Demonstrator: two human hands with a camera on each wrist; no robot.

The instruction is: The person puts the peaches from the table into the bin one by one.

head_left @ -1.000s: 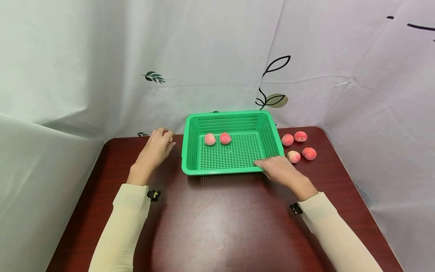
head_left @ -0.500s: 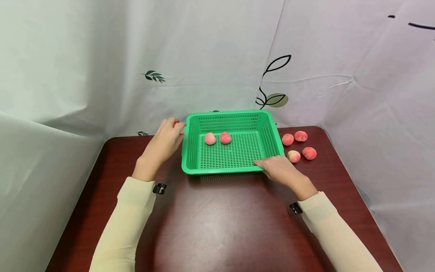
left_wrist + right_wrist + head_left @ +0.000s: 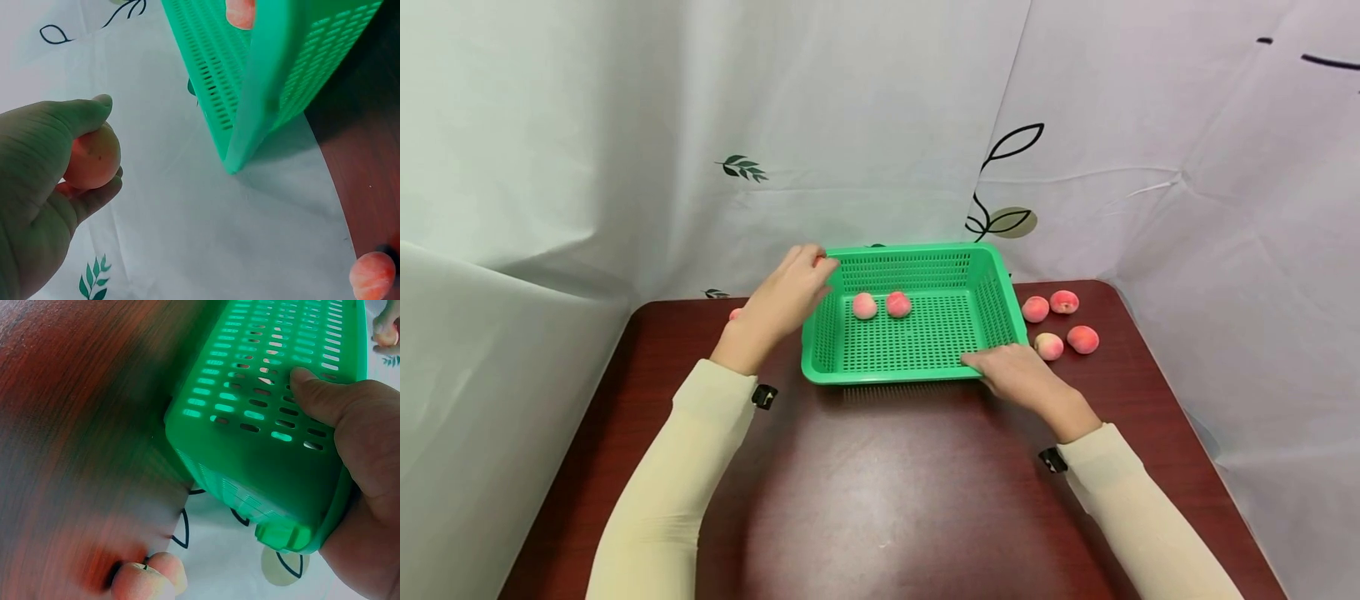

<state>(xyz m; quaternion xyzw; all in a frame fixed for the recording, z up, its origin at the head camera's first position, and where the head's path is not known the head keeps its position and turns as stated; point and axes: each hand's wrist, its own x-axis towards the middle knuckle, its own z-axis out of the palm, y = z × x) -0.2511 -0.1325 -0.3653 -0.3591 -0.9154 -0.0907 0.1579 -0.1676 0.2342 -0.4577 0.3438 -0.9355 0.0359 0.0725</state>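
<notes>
Near the far left corner of the green basket (image 3: 887, 378), my left hand (image 3: 790, 292) pinched a peach (image 3: 94, 157) between thumb and fingers, while my right hand (image 3: 1018, 377) gripped the basket's near right corner, thumb against its outer wall. Two peaches (image 3: 864, 306) sat inside, four more peaches (image 3: 1083, 339) lay on the table (image 3: 880, 483) just to its right, and another peach (image 3: 372, 276) lay to its left.

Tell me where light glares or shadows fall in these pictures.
Head view: pale glare spreads across the table on the near side of the green basket; left wrist view: the left hand looks dim, and soft shadow falls on the white cloth; right wrist view: the table darkens alongside the basket.
</notes>
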